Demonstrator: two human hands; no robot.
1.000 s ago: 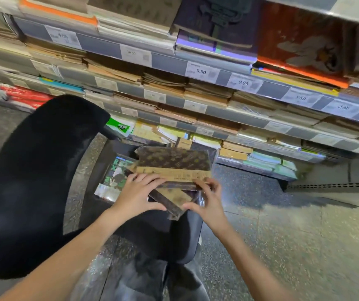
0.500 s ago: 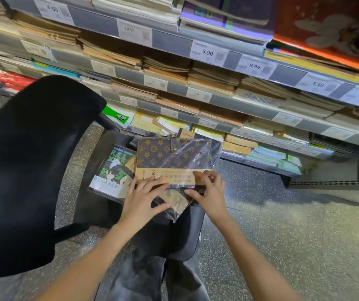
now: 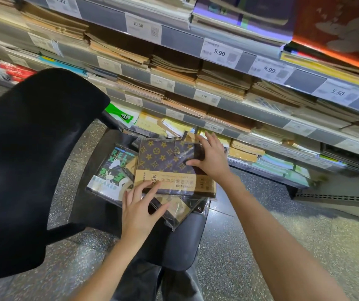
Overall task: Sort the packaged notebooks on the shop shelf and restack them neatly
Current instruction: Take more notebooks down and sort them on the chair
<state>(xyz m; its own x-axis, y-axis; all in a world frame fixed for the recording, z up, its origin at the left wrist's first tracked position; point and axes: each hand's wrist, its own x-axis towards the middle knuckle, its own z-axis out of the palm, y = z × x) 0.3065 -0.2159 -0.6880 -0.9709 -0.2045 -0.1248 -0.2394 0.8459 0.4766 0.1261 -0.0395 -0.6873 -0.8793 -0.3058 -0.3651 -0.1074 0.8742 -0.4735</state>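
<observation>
Notebooks in clear wrap, at least three, lie piled on the black chair seat (image 3: 180, 240). Top one: brown patterned notebook (image 3: 165, 157) with a tan paper band printed "25K NOTEBOOK". Under its near edge a second wrapped notebook (image 3: 175, 208) sticks out at an angle, tan band partly visible. To the left, partly covered, a green-and-white notebook (image 3: 111, 172) with "RELAXED" lettering.

Two hands in view. Left hand (image 3: 140, 210) rests with fingers spread and nearly straight, fingertips on the near left corner of the top notebook's band. Right hand (image 3: 211, 158) lies over the notebook's right edge, fingers extended toward the far corner, thumb on the cover; whether it pinches the edge cannot be told.

Chair back (image 3: 33, 166) fills the left of the frame, black, cut off at the left edge. How many notebooks lie beneath the top one is hidden by the pile.

Shelving (image 3: 261, 118) runs behind the chair in several tiers, stacked mostly with brown and tan books. Price tags legible: 10.50, 5.90, 9.99, 5.50; lower tags blurred. Upper right holds an orange cover (image 3: 337, 33), cropped. Floor (image 3: 282, 235) is grey speckled terrazzo
</observation>
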